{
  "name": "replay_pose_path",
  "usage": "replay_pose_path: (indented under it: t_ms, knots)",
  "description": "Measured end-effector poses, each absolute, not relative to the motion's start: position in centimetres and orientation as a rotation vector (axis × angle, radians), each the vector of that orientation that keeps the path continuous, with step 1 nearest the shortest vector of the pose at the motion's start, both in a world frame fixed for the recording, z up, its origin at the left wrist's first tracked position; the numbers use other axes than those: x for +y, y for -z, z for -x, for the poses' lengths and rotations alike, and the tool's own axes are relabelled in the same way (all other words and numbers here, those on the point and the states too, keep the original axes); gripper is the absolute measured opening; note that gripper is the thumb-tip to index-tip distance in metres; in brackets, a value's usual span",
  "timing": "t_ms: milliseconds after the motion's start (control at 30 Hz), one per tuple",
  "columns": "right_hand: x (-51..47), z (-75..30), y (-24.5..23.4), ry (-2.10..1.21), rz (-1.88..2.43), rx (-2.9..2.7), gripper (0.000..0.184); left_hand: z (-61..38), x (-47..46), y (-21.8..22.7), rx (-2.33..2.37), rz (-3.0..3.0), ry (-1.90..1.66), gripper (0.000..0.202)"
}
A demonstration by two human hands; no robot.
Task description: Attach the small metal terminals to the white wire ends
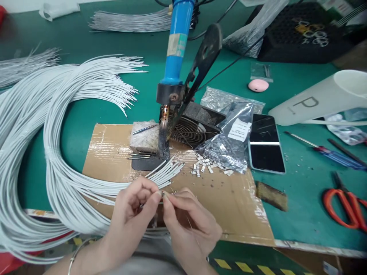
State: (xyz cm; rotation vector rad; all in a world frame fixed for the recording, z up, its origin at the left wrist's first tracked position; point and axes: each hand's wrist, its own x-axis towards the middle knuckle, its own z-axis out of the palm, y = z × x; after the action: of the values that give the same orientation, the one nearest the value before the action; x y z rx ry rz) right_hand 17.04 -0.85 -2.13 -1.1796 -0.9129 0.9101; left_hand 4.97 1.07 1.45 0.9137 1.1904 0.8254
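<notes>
My left hand (134, 217) and my right hand (192, 223) meet over the front of the cardboard, thumbs and forefingers pinched together. Between the fingertips is a tiny dark piece (163, 194), too small to name. A thin wire (190, 225) runs through my right hand. Behind my left hand, a bundle of white cables (100, 185) fans out its cut ends. Just beyond, a blue-handled soldering iron (174, 57) hangs tip down in a black stand (200, 61). Small white connectors (202, 165) lie scattered to the right of the cable ends.
Around the cardboard sheet (237, 214) are a small fan (187, 131), a bag of parts (229, 137), a phone (266, 143), a brown sponge (272, 196), red-handled scissors (345, 208), a screwdriver (329, 151) and a white cup-like tube (318, 97). Another wire bundle (132, 21) lies behind.
</notes>
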Motion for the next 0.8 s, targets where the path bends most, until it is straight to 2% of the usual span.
replay_pose_path:
  t_ms: [100, 233, 300, 433, 533, 800]
  knots:
    - [-0.8, -17.5, 2.0, -0.730, 1.182, -1.161, 0.040, -4.7, 1.5, -1.3, 1.197, -0.792, -0.817, 0.030]
    - [-0.6, -18.5, 1.8, -0.690, 1.177, -1.294, 0.044, -4.7, 1.9, -1.2, 1.241, -0.800, -0.820, 0.027]
    - [-0.4, -19.3, 1.5, -0.745, 1.172, -1.349, 0.041, -4.9, 2.1, -1.5, 1.278, -0.827, -0.808, 0.023]
    - [0.6, -21.2, 1.1, -0.983, 1.229, -1.418, 0.017, -5.5, 2.6, -2.4, 1.349, -0.920, -0.754, 0.018]
    - [1.6, -21.8, 0.8, -1.049, 1.213, -1.553, 0.026, -5.7, 2.7, -2.9, 1.346, -0.963, -0.706, 0.016]
    - [1.5, -20.3, 1.6, -0.870, 1.121, -1.657, 0.024, -5.4, 1.8, -1.8, 1.361, -1.014, -0.705, 0.014]
